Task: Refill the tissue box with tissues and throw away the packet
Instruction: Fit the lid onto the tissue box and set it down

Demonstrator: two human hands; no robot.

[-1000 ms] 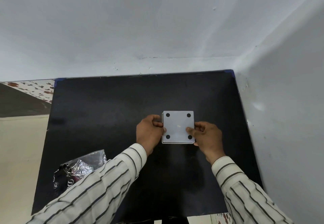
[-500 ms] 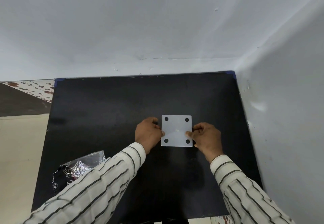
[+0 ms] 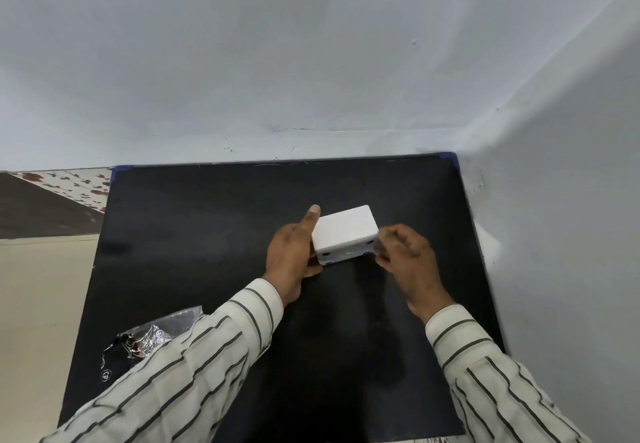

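From the head camera, a white tissue box [image 3: 344, 231] sits near the middle of a black bench [image 3: 214, 221], tipped so the side with small dark dots faces the person. No words can be read on the box. The left hand [image 3: 294, 255] is pressed flat on the box's left side, with one finger pointing up. The right hand [image 3: 403, 259] touches the box's right side with bent fingers. A crinkly, shiny packet [image 3: 138, 342] lies near the bench's front left, well apart from the box. It has a small round mark, too tiny to read.
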